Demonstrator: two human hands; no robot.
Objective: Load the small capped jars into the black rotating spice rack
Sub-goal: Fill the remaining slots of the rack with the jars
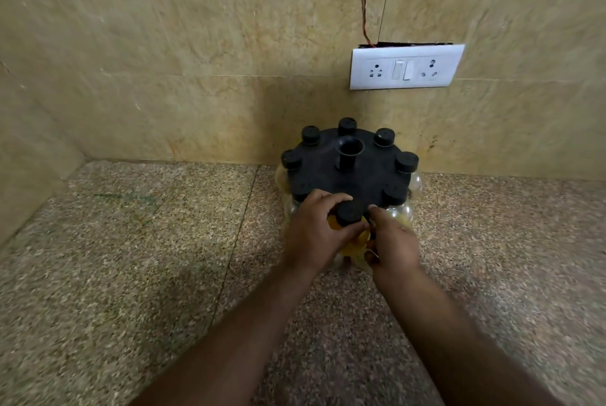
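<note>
On speckled counter (131, 258) by beige wall (196, 28), rack (328, 172), perhaps 8 jars (347, 126)

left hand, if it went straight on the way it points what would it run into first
Probably the black rack. The left hand grips a capped jar at the rack's near edge and points away from the person, so the jar would meet the rack's top disc first; depth is unclear.

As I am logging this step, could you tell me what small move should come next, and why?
Probably ease the jar inward until it seats in the near slot of the spice rack: seven caps sit around the rim, while this one, gripped by the left hand with the right hand against it, is at the near edge.
</note>
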